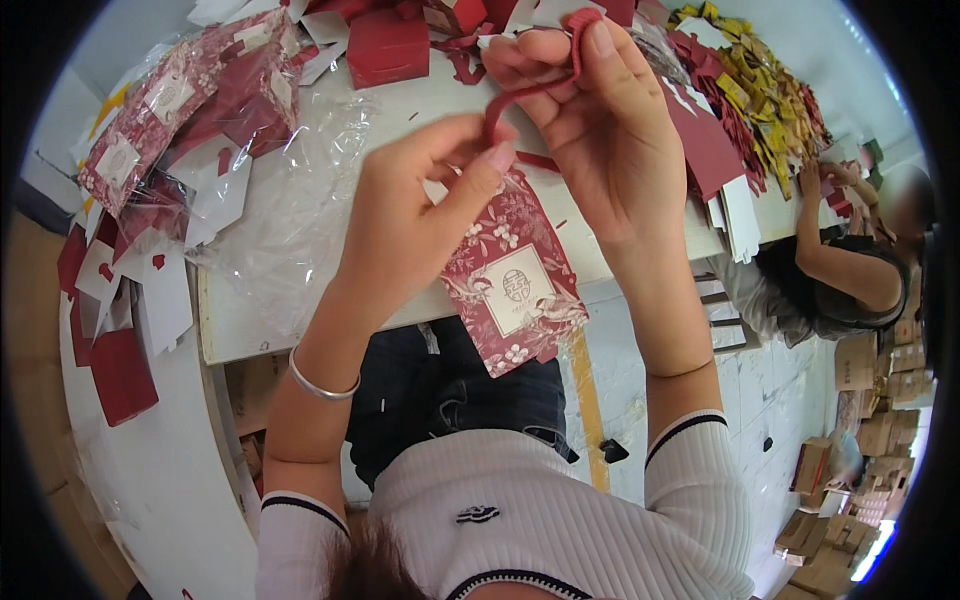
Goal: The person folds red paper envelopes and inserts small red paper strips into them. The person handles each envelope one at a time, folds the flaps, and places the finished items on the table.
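Note:
Between my two hands runs a dark red ribbon (528, 91). My left hand (415, 200) pinches it near the top of a red floral paper piece (515, 290), a flat bag or box with a cream label square. That piece hangs tilted at the table's near edge, its upper part partly behind my left fingers. Raised higher, my right hand (620, 130) grips the ribbon's other stretch between thumb and forefinger, palm turned toward me. The ribbon loops over its fingertips. Another bit of ribbon lies behind, between the hands.
Clear plastic wrap (290, 230) and floral packages (175, 95) cover the table's left. A red box (388, 48) stands at the back. Red card sheets (708, 150) and a yellow packet pile (765, 100) lie right. A co-worker (850, 260) sits at far right, near cardboard boxes (855, 362).

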Demonstrator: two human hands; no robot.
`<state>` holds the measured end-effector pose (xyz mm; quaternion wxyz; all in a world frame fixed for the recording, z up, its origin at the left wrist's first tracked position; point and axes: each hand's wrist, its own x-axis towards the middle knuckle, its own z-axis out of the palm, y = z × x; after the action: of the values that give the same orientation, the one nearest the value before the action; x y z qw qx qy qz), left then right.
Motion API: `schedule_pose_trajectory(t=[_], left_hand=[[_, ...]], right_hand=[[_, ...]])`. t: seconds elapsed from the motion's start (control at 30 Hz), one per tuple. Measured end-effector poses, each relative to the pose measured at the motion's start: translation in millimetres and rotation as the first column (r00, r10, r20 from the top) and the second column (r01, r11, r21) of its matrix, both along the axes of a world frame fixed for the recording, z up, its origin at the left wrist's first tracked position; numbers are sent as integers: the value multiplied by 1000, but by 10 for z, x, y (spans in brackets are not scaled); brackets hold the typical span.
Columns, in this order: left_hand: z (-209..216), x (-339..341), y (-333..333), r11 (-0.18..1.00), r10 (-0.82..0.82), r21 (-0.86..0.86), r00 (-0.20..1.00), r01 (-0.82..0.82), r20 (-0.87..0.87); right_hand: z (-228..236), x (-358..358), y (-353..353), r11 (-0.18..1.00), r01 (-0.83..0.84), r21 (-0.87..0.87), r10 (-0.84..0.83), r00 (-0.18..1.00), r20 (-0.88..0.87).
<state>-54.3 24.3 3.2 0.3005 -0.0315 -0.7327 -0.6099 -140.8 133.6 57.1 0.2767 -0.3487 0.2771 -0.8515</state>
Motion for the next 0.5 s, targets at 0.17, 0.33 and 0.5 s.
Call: schedule_pose_trajectory(t=[0.17, 0.33, 0.5], left_hand=[[135, 232, 25, 787, -486, 525, 850, 324, 203], [47, 234, 70, 805, -382, 537, 912, 251, 146], [44, 267, 114, 810, -341, 518, 939, 274, 37]], right_hand=[[-286, -37, 134, 727, 622, -292, -615, 400, -680], [-425, 126, 352, 733, 510, -450, -387, -231, -893], [-464, 128, 372, 706, 561, -432, -388, -204, -899]])
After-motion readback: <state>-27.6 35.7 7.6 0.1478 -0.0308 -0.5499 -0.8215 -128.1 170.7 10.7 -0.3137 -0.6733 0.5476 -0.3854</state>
